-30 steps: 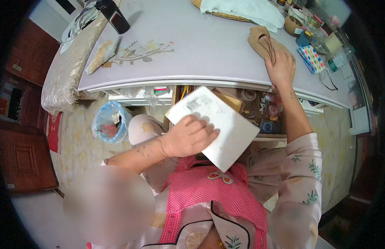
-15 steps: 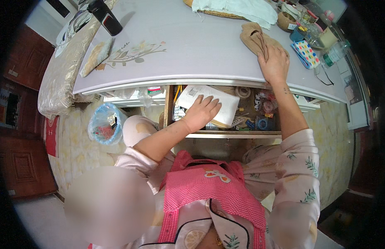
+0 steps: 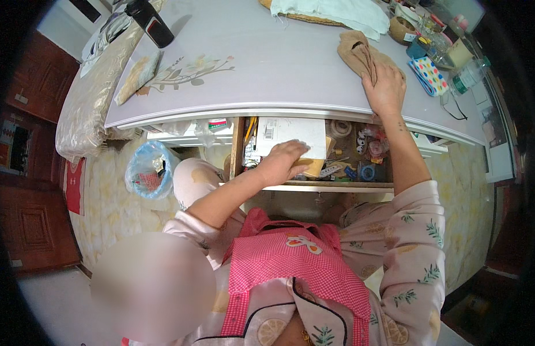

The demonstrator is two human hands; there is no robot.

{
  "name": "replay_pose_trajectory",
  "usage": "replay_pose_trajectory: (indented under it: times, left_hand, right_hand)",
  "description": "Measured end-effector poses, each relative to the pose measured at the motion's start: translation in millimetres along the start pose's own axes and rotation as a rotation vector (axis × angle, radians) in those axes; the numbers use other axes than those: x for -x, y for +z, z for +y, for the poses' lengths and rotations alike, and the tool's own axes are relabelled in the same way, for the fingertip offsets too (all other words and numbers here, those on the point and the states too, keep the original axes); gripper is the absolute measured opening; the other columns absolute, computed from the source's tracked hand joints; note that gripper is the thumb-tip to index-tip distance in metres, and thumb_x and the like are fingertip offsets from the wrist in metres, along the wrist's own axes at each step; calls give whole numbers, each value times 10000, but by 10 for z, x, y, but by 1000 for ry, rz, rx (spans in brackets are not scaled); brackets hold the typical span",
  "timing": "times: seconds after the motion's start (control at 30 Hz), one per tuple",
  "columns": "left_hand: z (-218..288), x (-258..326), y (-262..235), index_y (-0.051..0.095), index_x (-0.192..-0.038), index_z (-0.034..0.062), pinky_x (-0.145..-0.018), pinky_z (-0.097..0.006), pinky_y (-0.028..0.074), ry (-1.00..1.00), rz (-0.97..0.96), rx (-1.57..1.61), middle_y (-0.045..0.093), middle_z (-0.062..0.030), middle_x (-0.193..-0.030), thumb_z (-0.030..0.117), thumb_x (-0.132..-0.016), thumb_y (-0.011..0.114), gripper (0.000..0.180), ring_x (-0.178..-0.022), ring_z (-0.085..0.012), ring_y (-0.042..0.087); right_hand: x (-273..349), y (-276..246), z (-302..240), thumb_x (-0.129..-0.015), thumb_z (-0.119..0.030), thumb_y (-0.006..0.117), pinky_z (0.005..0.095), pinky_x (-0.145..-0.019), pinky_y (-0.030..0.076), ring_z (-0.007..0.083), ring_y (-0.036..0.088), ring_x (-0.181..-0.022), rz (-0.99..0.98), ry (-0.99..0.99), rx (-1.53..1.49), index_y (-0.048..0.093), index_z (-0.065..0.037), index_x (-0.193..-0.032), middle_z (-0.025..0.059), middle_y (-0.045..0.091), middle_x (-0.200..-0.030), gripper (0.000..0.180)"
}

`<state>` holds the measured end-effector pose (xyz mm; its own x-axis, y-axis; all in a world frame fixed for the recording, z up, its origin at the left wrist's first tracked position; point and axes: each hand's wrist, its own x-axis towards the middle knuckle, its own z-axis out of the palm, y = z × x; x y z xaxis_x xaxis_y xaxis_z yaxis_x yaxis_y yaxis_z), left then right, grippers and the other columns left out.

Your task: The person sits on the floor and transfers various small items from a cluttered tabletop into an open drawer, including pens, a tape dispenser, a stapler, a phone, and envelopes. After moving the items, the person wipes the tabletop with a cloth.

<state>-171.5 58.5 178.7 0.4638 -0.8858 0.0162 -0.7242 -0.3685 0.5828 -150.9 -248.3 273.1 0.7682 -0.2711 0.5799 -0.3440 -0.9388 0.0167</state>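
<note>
My left hand (image 3: pixel 285 162) lies over the near edge of a flat white box (image 3: pixel 292 134) in the pulled-out drawer (image 3: pixel 313 185). Its fingers stretch across the box, with the thumb apart near a yellowish flat piece (image 3: pixel 315 167) that shows under it. Up on the table, my right hand (image 3: pixel 387 92) is closed on the near end of a crumpled brown cloth (image 3: pixel 362 53), its fingertips partly lost in the folds. Right of the white box, the drawer holds a roll of tape (image 3: pixel 340 128), a blue coil (image 3: pixel 366 172) and several small items. Pencil-like yellow sticks (image 3: pixel 251 128) lie at its left.
On the grey table (image 3: pixel 250 63) are a black bottle (image 3: pixel 150 24) and a small cushion-like cloth (image 3: pixel 139 78) at left. A light-blue cloth (image 3: pixel 336 14) lies at the back; a dotted pouch (image 3: pixel 430 76), glasses (image 3: pixel 455 107) and jars crowd the right. A blue-lined bin (image 3: pixel 145 173) stands lower left.
The white box has turned from slanted to nearly straight and shifted toward the back left. My left hand has moved to its near edge. My right hand stays on the brown cloth.
</note>
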Motion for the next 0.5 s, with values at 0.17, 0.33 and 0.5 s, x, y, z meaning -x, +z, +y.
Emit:
replay_pose_trajectory:
  times: [0.17, 0.33, 0.5]
  left_hand:
    - [181, 370, -51, 523, -1237, 27, -1059, -438, 295, 202, -15, -107, 484, -161, -1308, 363, -851, 609, 520, -1265, -329, 397]
    - [232, 464, 19, 570, -1173, 48, -1056, -425, 298, 248, -54, -308, 558, -113, -1220, 299, -830, 621, 429, -1199, -267, 460]
    - [251, 504, 46, 593, -1131, 59, -880, -369, 389, 250, 21, -410, 638, -60, -1013, 307, -839, 598, 383, -957, -211, 563]
  right_hand:
    - [6, 1, 7, -820, -397, 575, 456, -971, 346, 275, 468, -1154, 6, -12, -28, 588, -92, -1134, 87, 579, -1169, 438]
    - [9, 22, 19, -828, -386, 574, 454, -992, 341, 303, 457, -1176, -10, -13, -2, 564, -88, -1189, 102, 571, -1194, 468]
    - [20, -18, -22, -826, -389, 578, 462, -996, 343, 318, 453, -1183, -21, -3, -36, 550, -75, -1204, 119, 567, -1198, 492]
